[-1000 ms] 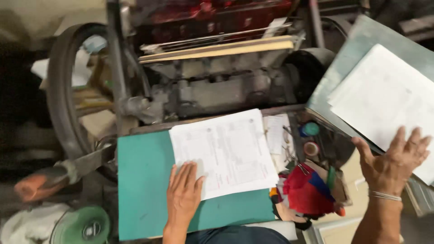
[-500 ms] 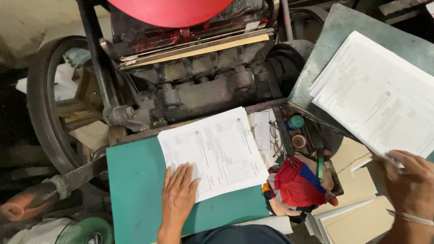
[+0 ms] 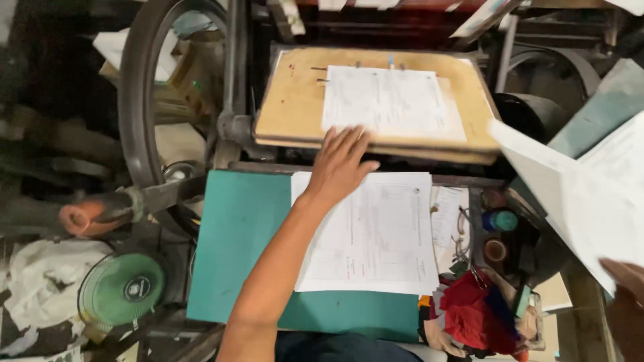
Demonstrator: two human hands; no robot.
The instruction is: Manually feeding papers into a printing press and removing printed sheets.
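since the earlier frame the left hand [image 3: 339, 164] has been lifted off the paper stack [image 3: 367, 231] and stretched forward, fingers spread and clamped on nothing, over the near edge of the wooden board [image 3: 295, 100]. a printed sheet [image 3: 392, 102] is seen just beyond the fingertips, untouched. open room is left on the green table [image 3: 235, 241]. another sheet [image 3: 570, 194] is held at the right edge by the right hand [image 3: 624, 278]; its grip cannot be told.
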